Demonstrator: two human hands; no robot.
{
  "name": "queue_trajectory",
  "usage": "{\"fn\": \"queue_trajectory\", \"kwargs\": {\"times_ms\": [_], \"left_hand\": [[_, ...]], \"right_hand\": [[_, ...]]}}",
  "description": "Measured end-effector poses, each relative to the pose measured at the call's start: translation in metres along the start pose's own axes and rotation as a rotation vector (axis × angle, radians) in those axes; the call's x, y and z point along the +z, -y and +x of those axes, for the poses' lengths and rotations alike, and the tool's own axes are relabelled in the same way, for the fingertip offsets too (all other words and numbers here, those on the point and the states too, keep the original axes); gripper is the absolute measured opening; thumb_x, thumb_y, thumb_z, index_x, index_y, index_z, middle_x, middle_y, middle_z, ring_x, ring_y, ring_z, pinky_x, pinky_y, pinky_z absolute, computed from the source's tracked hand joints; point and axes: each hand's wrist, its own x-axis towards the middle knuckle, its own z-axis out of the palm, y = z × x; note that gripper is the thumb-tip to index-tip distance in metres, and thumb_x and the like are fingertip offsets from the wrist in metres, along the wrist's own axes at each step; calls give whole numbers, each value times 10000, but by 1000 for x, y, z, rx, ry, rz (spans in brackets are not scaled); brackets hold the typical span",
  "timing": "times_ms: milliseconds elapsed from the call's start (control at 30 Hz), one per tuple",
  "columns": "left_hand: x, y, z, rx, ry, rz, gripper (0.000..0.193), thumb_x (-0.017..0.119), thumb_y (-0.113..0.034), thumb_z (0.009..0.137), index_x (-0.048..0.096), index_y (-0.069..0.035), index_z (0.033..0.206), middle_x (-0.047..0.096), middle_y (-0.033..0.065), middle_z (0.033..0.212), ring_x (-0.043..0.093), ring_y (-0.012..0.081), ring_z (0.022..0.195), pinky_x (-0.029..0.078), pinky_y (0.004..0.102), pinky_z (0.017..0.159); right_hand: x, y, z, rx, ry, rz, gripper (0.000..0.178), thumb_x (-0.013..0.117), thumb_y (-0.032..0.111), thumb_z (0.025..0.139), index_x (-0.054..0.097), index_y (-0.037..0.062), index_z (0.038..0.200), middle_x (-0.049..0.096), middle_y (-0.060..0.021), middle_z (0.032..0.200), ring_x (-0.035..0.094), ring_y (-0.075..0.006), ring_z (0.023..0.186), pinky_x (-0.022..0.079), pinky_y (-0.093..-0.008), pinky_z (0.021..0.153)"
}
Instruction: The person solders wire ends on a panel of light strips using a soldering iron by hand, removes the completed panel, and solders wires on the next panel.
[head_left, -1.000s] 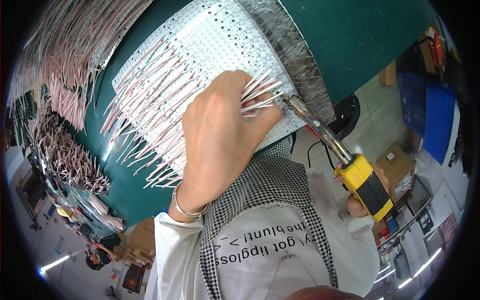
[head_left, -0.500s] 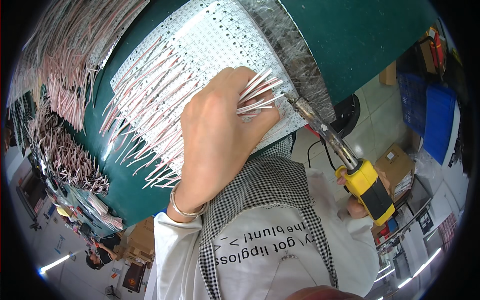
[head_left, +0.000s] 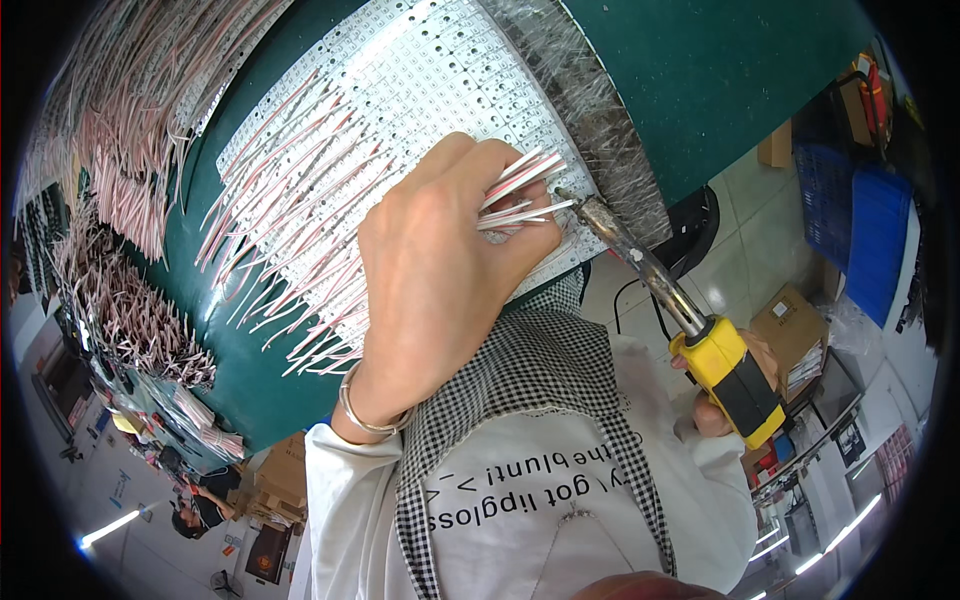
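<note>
A bundle of thin white and red wires [head_left: 522, 180] sticks out of my left hand [head_left: 430, 250], whose fingers are closed round it above the white circuit board panel [head_left: 430, 60]. In my right hand [head_left: 712, 412] is a yellow and black soldering iron [head_left: 735, 385], gripped by its handle. Its dark metal tip points left at the panel's near right edge, close by the end of one wire from the bundle. Whether tip and wire touch, I cannot tell. Rows of red and white wires [head_left: 290, 200] lie across the panel's left part, their loose ends hanging over its edge.
Clear plastic film [head_left: 600, 100] borders the panel on the green table [head_left: 720, 70]. More wired panels [head_left: 190, 60] lie at the far left, with a heap of cut wires [head_left: 140, 310] nearer me. Beyond the table's right edge are a black stool [head_left: 700, 230] and blue crates [head_left: 880, 240].
The soldering iron has shifted slightly left and down. The wire ends in my left hand have tilted a little, one now lying closer to the tip.
</note>
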Motion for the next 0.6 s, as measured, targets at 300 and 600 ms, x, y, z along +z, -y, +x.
{"fn": "queue_trajectory", "kwargs": {"times_ms": [300, 600], "left_hand": [[-2, 0, 0, -11, 6, -7, 199, 750, -119, 674, 666, -60, 845, 613, 88, 795, 617, 288, 680, 469, 367, 611], [-13, 7, 4, 12, 81, -170, 180, 693, -92, 757, 658, -29, 922, 600, 111, 828, 604, 272, 688, 466, 352, 617]], "right_hand": [[6, -22, -15, -94, -84, 316, 685, 853, 458, 630, 616, -120, 911, 647, -161, 731, 648, -268, 575, 526, -336, 552], [16, -45, -36, -130, -263, 392, 665, 877, 387, 572, 591, -136, 867, 612, -160, 698, 608, -266, 524, 502, -327, 502]]}}
